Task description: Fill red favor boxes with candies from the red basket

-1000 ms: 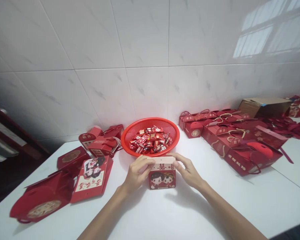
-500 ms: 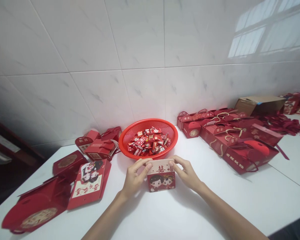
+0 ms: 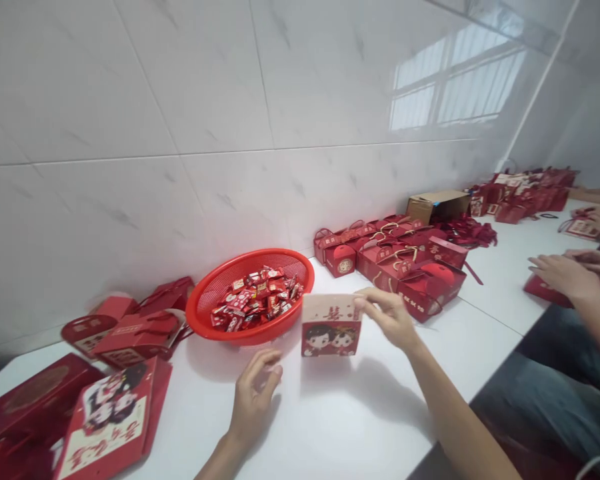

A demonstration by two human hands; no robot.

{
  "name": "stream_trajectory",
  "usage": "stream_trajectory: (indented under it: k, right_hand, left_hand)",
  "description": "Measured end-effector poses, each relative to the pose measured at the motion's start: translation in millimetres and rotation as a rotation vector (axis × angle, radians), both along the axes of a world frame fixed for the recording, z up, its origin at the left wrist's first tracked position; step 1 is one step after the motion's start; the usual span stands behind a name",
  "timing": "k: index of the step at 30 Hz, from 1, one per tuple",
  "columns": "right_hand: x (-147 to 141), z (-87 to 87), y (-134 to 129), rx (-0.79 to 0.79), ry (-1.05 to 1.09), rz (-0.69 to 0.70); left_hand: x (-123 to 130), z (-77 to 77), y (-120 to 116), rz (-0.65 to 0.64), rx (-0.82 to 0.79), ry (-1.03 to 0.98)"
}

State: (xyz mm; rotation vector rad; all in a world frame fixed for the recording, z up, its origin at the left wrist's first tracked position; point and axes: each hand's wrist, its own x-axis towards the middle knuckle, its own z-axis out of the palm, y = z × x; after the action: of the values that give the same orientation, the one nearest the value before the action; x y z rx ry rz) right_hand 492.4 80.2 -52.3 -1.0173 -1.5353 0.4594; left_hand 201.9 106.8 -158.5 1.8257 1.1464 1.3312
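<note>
Pinching the printed box by its upper right corner in the right grip; holding it just beside the red basket of wrapped sweets; curling the left grip loosely, slightly spread, above the white worktop.

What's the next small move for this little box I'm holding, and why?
Probably have your right hand set the small box down by the grouped red boxes: it alone grips the box, near an upper corner, your left hand is empty, and those boxes sit on its side.
</note>
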Motion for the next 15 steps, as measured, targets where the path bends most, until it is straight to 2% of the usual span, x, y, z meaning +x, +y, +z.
stream_trajectory:
  k: [3,7,10,12,15]
  right_hand:
    - [49.4,13.7,-40.2,0.082,0.163,-0.302]
    - [114.9,22.9,-92.6,0.418,0.387,-0.841]
    - [159.1,23.8,-113.3,0.584,0.381,-1.107]
    - [185.7,20.0,-115.9,0.52,0.364,-1.253]
    - [218.1,6.6,-107.6,0.103,0.392,-1.276]
  left_hand:
    - [3.8,4.4,0.0,-0.046,0.05,0.083]
    - [4.3,9.2,2.5,-0.073,0.057,0.126]
    - [3.3,7.4,5.1,-0.103,0.053,0.138]
    - [2.6,5.6,6.8,-0.123,0.045,0.148]
    - [1.6,3.9,8.2,-0.15,0.029,0.17]
